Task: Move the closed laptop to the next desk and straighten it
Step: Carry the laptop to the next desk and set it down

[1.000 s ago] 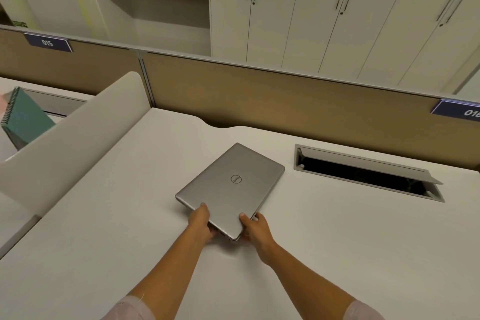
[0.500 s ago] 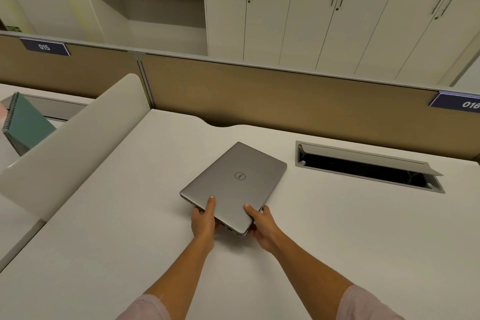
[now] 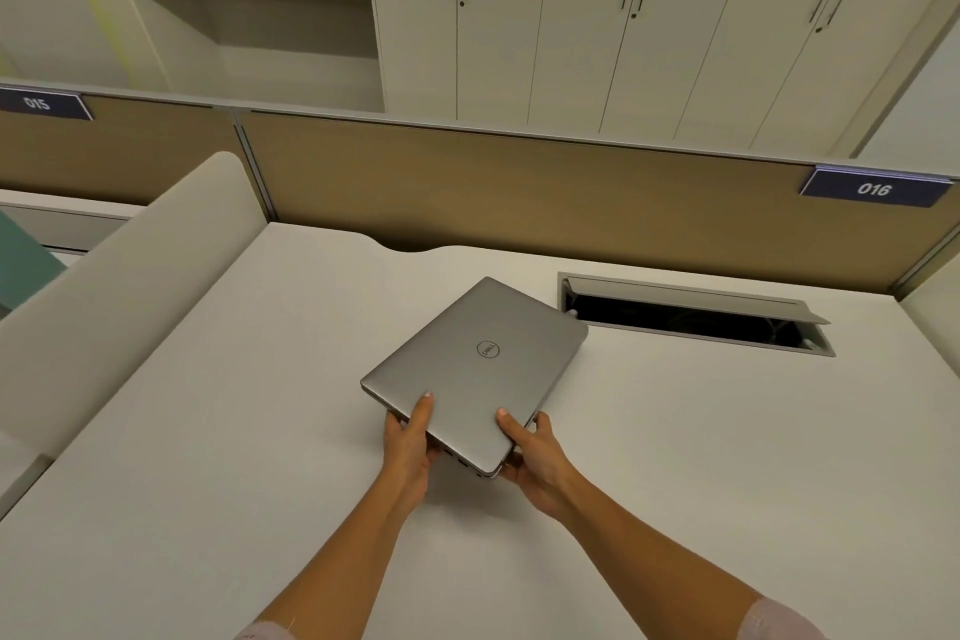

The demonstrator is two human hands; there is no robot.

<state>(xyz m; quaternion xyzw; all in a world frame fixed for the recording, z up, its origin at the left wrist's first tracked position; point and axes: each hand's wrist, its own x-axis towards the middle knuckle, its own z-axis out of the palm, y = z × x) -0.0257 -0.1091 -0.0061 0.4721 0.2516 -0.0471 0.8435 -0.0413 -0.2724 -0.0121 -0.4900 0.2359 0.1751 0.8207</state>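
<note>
A closed silver laptop [image 3: 475,364] with a round logo on its lid is over the white desk [image 3: 208,457], turned at an angle with one corner toward me. Its near end is lifted off the desk; the far end is low near the surface. My left hand [image 3: 410,442] grips the near left edge, thumb on the lid. My right hand [image 3: 535,457] grips the near right corner, thumb on top and fingers underneath.
An open cable hatch [image 3: 696,314] is set in the desk just right of the laptop. A brown partition [image 3: 571,203] with a "016" label [image 3: 875,189] runs along the back. A curved white divider [image 3: 119,296] separates the desk on the left, where a green notebook [image 3: 21,260] shows.
Both hands have raised the laptop's near end off the desk and shifted it slightly right, toward the hatch. The thumbs now reach further onto the lid.
</note>
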